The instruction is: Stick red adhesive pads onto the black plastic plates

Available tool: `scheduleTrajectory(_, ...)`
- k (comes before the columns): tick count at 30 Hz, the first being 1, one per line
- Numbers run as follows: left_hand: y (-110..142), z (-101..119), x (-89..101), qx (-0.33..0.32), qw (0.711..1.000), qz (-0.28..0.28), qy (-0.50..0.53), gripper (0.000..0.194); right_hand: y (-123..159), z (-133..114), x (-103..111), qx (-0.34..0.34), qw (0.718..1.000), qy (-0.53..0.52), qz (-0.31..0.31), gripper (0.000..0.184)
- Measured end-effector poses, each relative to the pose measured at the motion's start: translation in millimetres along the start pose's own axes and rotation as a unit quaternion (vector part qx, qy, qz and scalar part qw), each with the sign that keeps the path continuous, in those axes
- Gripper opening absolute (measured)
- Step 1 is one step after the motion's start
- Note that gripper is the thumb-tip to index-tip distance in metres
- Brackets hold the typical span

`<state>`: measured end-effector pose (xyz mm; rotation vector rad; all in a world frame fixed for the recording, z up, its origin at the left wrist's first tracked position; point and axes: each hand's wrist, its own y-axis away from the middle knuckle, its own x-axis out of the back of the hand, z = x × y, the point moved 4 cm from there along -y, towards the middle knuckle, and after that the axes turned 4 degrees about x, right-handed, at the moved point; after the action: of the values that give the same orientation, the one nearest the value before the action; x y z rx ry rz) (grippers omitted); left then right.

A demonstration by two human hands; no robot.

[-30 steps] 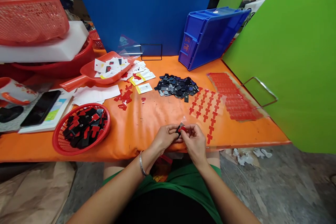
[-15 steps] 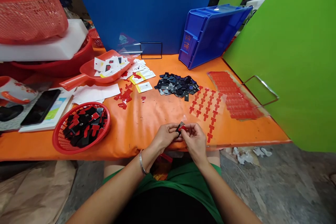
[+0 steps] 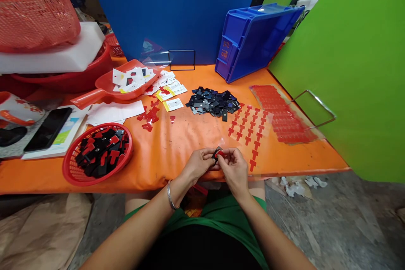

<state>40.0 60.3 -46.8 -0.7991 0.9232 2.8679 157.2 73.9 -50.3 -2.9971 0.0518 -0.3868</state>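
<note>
My left hand (image 3: 201, 163) pinches a small flat black piece (image 3: 215, 155) above the table's front edge. Fingers of my right hand (image 3: 234, 167) are closed on a red sticker (image 3: 220, 153) that lies against the black piece; my fingertips partly cover both. Just right of my hands, rows of T-shaped red stickers (image 3: 255, 155) sit on a clear sheet. Beyond them is a heap of small black pieces (image 3: 213, 102). At the left, a red basket (image 3: 67, 164) holds black pieces, several with red on them.
An orange dustpan (image 3: 101, 85) with paper cards lies behind a loose pile of red stickers (image 3: 151, 117). A blue crate (image 3: 232, 50) stands tilted at the back. A sheet of red stickers (image 3: 281, 114) lies by the green panel (image 3: 357, 71). A phone (image 3: 49, 129) rests at the left.
Both hands stay in nearly the same place, still holding the black piece and red sticker. The view shifts very slightly; nothing else visibly moves.
</note>
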Motion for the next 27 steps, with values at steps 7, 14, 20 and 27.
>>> scheduleTrajectory(7,0.1,-0.1,-1.1,-0.015,1.000,-0.003,0.001,0.013,4.0,-2.4,0.0,0.018,1.000,0.005,-0.013,0.016)
scheduleTrajectory(14,-1.7,-4.7,-3.2,-0.018,0.997,0.072,0.029,0.008,7.5,-10.9,3.1,0.048,0.998,0.032,-0.021,0.014)
scheduleTrajectory(20,-0.2,-4.7,-4.6,-0.023,0.998,0.049,0.025,0.009,-3.1,-15.6,10.6,0.119,0.987,0.099,0.035,0.012)
scheduleTrajectory(27,-2.0,-5.8,-4.1,-0.018,0.999,0.045,0.022,0.013,-9.9,-14.0,9.7,0.085,0.993,0.079,0.023,0.013)
